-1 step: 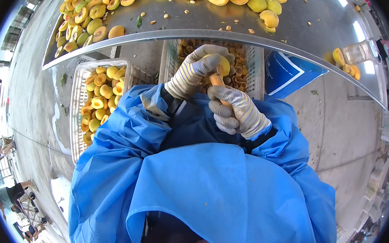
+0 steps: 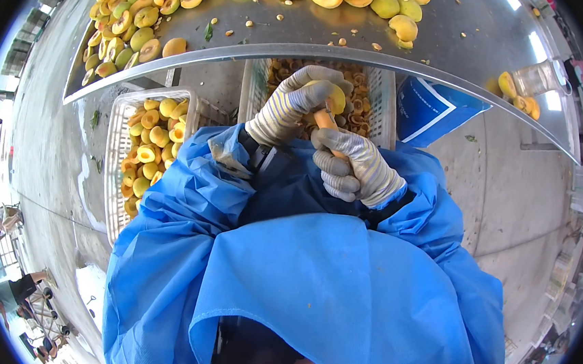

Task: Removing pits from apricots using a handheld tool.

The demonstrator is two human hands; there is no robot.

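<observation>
My gloved left hand is curled around a yellow stone fruit, perhaps an apricot or small peach. Just below it, my gloved right hand grips a tool with a light wooden handle. The handle's upper end meets the fruit, and the tool's working end is hidden there. Both hands are above a pale plastic crate of brownish-orange fruit pieces, just short of the table's near edge.
A metal table with a raised rim carries many halved fruits and loose kernels. At left stands a white crate of yellow fruit halves. Right of the middle crate is a blue printed bag; a clear plastic container lies on the table's right.
</observation>
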